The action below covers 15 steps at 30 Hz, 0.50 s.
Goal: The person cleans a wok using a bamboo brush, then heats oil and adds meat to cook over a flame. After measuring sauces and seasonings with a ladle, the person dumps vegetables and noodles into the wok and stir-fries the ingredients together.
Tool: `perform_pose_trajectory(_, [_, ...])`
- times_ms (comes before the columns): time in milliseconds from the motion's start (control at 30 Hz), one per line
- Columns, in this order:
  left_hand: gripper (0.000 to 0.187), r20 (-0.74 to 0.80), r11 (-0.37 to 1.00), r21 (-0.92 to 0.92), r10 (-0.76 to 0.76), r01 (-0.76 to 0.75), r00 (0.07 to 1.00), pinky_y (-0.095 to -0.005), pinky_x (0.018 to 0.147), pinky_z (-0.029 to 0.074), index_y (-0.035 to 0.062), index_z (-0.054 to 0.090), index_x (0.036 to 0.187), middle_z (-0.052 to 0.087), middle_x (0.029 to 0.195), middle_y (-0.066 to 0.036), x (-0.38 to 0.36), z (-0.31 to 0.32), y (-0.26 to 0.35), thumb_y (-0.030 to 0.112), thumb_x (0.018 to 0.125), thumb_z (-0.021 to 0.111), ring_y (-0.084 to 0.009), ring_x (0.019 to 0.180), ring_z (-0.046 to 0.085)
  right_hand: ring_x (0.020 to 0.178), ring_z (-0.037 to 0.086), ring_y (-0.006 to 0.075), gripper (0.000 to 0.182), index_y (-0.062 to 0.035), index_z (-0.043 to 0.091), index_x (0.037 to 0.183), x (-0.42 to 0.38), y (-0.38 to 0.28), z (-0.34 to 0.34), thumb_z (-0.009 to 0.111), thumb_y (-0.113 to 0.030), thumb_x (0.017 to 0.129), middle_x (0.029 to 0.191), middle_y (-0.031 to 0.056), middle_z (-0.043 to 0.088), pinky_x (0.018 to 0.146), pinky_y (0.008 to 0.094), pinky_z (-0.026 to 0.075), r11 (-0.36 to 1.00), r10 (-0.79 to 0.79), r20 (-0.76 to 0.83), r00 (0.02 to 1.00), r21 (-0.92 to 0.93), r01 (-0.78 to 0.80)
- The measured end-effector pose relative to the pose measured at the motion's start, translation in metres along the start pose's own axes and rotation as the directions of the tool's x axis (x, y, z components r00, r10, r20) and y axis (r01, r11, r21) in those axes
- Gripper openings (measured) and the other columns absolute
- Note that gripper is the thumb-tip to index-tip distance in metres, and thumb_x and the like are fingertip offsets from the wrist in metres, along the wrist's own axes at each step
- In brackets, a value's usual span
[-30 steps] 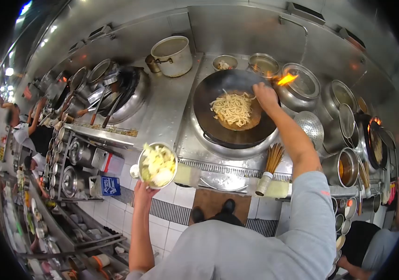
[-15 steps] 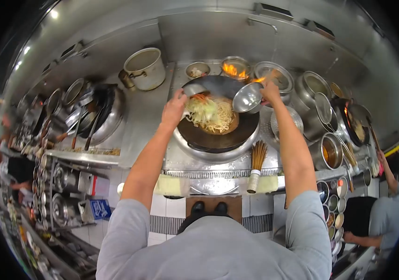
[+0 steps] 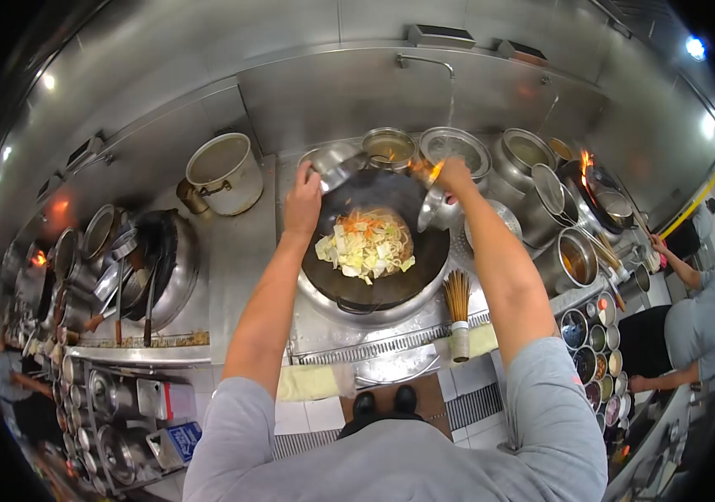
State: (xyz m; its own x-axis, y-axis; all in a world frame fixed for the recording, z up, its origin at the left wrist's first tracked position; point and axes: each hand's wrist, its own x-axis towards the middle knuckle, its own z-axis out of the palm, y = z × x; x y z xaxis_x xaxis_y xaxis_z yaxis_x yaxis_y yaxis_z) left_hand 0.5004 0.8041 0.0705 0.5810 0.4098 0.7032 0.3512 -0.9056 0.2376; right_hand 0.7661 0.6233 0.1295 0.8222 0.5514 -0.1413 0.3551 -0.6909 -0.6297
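My left hand point(image 3: 302, 203) is closed on the rim of a metal bowl point(image 3: 342, 172), which is tilted at the wok's back left edge. On the other side, my right hand point(image 3: 456, 179) grips a second metal bowl point(image 3: 434, 212), tipped steeply over the right edge of the wok. Chopped cabbage point(image 3: 363, 257) and carrot shreds point(image 3: 361, 226) lie on top of pale noodles point(image 3: 394, 231) in the dark wok point(image 3: 324, 283). Both bowls are apart from the food. Part of the right fingers is hidden behind the hand.
A bamboo wok brush point(image 3: 458, 303) stands right of the wok. Large pots point(image 3: 223, 180) and pans point(image 3: 456, 151) line the back, under a running tap point(image 3: 429, 60). Folded yellow cloths point(image 3: 307, 381) lie along the front edge. A co-worker point(image 3: 692, 330) works at another wok on the right.
The cabbage and carrot shreds have dropped and spread over the noodles. Both bowls have moved back from above the food, and the right one is tipped more. My view has shifted.
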Motion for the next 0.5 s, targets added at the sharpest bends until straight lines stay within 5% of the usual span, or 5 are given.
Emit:
perform_pose_trajectory(133, [0.012,0.067,0.958,-0.008,0.288,-0.288,0.955,-0.0441,0.065,0.056,0.0046,0.050,0.090,0.057,0.124,-0.017,-0.030,0.019,0.004,0.001,0.081,0.058,-0.0355,0.075,0.065,0.066,0.071,0.0376,0.024,0.0118,0.056,0.106,0.036,0.024,0.040,0.053,0.001,0.084,0.083,0.0251,0.067,0.052,0.0456,0.062,0.916,0.064,0.067,0.996,0.391,-0.085])
perform_pose_trajectory(233, [0.011,-0.056,0.996,-0.024,0.081,-0.082,0.995,-0.0405,0.061,0.056,0.0039,0.049,0.088,0.060,0.112,-0.017,-0.036,0.032,-0.033,0.003,0.082,0.059,-0.0329,0.069,0.065,0.086,0.067,0.0486,0.023,0.0062,0.051,0.106,0.030,0.056,0.054,0.054,-0.005,0.085,0.092,0.0331,0.065,0.072,0.0537,0.056,0.957,-0.282,-0.386,0.879,-0.185,0.226])
perform_pose_trajectory(300, [0.011,-0.154,0.998,-0.027,-0.062,0.059,0.986,-0.0385,0.057,0.055,0.0035,0.048,0.087,0.062,0.103,-0.017,-0.041,0.036,-0.044,0.003,0.084,0.059,-0.0313,0.065,0.067,0.072,0.066,0.0478,0.023,-0.0023,0.050,0.106,0.026,0.075,0.048,0.053,-0.005,0.083,0.094,0.0287,0.065,0.052,0.0497,0.058,0.842,-0.520,-0.497,0.695,-0.433,0.321])
perform_pose_trajectory(367, [0.014,0.209,0.739,-0.484,-0.422,0.468,0.882,-0.0342,0.048,0.052,0.0033,0.046,0.085,0.058,0.080,-0.014,-0.038,0.029,-0.033,0.005,0.087,0.060,-0.0244,0.056,0.066,0.078,0.069,0.0416,0.022,-0.0044,0.051,0.105,-0.013,0.068,0.010,0.056,-0.004,0.083,0.090,0.0245,0.065,0.051,0.0494,0.056,0.914,-0.402,-0.412,0.817,-0.130,0.385])
perform_pose_trajectory(500, [0.019,0.514,0.525,-0.617,-0.297,0.587,0.805,-0.0307,0.045,0.051,0.0039,0.042,0.082,0.056,0.070,-0.010,-0.030,0.022,0.042,0.006,0.089,0.060,-0.0210,0.051,0.065,0.075,0.065,0.0175,0.028,-0.0064,0.053,0.102,-0.064,0.096,-0.004,0.071,-0.015,0.083,0.088,0.0073,0.064,0.048,0.0348,0.053,0.788,-0.134,-0.173,0.976,0.578,0.211])
